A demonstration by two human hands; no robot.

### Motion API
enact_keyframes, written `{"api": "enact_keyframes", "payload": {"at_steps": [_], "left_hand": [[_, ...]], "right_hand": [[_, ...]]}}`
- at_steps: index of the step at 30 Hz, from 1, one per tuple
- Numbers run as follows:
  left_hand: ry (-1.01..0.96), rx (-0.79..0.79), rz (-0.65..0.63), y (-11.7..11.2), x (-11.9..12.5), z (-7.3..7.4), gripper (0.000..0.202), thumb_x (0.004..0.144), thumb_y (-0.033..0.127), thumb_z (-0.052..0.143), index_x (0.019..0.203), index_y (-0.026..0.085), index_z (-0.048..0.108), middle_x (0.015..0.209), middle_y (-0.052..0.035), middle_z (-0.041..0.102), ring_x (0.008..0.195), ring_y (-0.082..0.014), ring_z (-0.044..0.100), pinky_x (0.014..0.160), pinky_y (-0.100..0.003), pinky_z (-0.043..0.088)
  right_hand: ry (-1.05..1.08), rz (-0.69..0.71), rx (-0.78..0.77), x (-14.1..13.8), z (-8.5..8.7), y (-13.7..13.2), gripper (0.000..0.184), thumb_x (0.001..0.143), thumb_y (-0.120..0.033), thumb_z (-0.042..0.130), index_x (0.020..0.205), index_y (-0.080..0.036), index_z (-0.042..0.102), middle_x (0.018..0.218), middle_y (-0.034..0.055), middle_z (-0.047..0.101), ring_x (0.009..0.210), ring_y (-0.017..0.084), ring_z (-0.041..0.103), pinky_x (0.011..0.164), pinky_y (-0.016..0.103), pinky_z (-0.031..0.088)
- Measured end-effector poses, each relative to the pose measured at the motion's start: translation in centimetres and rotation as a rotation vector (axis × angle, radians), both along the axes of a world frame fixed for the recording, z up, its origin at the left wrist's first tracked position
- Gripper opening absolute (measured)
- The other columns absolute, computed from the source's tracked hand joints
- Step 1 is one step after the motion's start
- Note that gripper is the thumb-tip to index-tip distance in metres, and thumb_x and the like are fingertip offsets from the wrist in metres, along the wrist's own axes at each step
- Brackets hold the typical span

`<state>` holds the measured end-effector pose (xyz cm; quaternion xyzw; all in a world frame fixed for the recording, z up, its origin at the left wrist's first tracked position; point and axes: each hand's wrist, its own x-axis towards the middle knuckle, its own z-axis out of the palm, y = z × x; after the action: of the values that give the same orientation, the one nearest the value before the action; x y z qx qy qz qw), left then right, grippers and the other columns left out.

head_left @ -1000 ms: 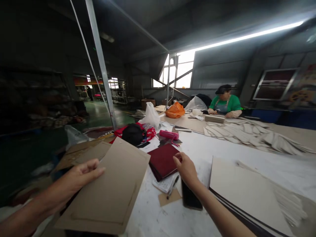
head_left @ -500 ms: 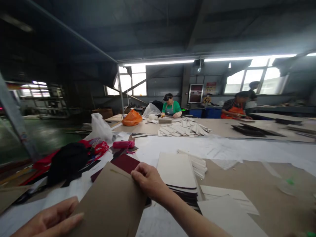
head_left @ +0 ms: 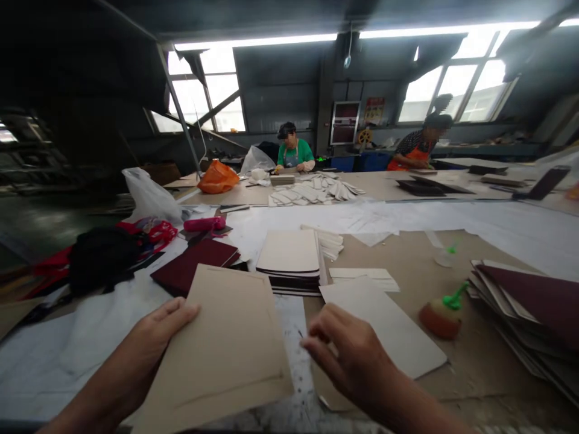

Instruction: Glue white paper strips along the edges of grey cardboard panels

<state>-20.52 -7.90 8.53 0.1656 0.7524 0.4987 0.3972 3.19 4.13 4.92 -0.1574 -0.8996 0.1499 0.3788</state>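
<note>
My left hand (head_left: 156, 337) grips a beige sheet of board (head_left: 228, 337) by its left edge, thumb on top. The board is tilted toward me, with brownish streaks along its top and lower edges. To its right, my right hand (head_left: 350, 352) is off the board, its fingers curled together. A tiny dark sliver shows at those fingertips, too small to name. Under and beside the right hand lies a pale sheet (head_left: 384, 325). Beyond the board stands a stack of cream boards with dark edges (head_left: 289, 253), with maroon boards (head_left: 194, 265) to the left.
A squat brown bottle with a green nozzle (head_left: 443, 313) stands on the right, near a pile of maroon and pale boards (head_left: 538, 301). Bags and a black cloth bundle (head_left: 104, 259) lie left. Across the table, a person in green (head_left: 296, 154) and one in orange (head_left: 414, 150) work.
My right hand has let go of the board's top edge and moved right and down. The board has turned in my left hand to show a paler, streaked face. The view has shifted downward and right.
</note>
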Motion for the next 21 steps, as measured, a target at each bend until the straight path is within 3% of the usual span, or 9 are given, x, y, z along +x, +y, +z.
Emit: {"api": "enact_keyframes", "payload": {"at_steps": [4,8,14,21], "left_hand": [[-0.173,0.138,-0.03,2.2,4.7,-1.3,0.047,0.047,0.044,0.072,0.084,0.021,0.055,0.06,0.0026,0.061,0.054,-0.0188,0.059,0.049,-0.028,0.049],[-0.196,0.186,-0.067,3.6,8.7,-2.0,0.019,0.061,0.029,0.065,0.072,0.019,0.053,0.056,0.0025,0.058,0.049,-0.0143,0.056,0.045,-0.023,0.046],[-0.23,0.186,-0.134,5.4,12.6,-1.2,0.002,0.072,0.016,0.053,0.071,0.016,0.051,0.053,0.0014,0.057,0.041,-0.0119,0.052,0.042,-0.021,0.043],[-0.375,0.193,-0.196,7.6,15.6,0.1,0.011,0.076,0.017,0.048,0.082,0.011,0.054,0.064,-0.0034,0.062,0.049,-0.0142,0.057,0.047,-0.024,0.046]], "right_hand": [[0.03,0.11,0.336,2.6,-0.5,-4.2,0.028,0.086,-0.036,0.052,0.067,-0.015,0.053,0.056,0.0007,0.049,0.052,0.013,0.044,0.048,0.026,0.033],[0.003,-0.003,0.495,4.1,-1.4,-5.3,0.015,0.08,-0.015,0.057,0.065,-0.015,0.055,0.052,-0.0014,0.046,0.047,0.012,0.039,0.045,0.028,0.028],[-0.016,-0.118,0.467,7.4,-0.9,-5.0,0.009,0.079,-0.008,0.051,0.074,-0.013,0.058,0.057,0.0023,0.051,0.053,0.015,0.045,0.051,0.03,0.035],[-0.03,-0.196,0.492,10.9,1.8,-3.7,0.012,0.083,-0.006,0.047,0.089,-0.009,0.056,0.069,0.0069,0.056,0.066,0.018,0.051,0.061,0.032,0.043]]}}
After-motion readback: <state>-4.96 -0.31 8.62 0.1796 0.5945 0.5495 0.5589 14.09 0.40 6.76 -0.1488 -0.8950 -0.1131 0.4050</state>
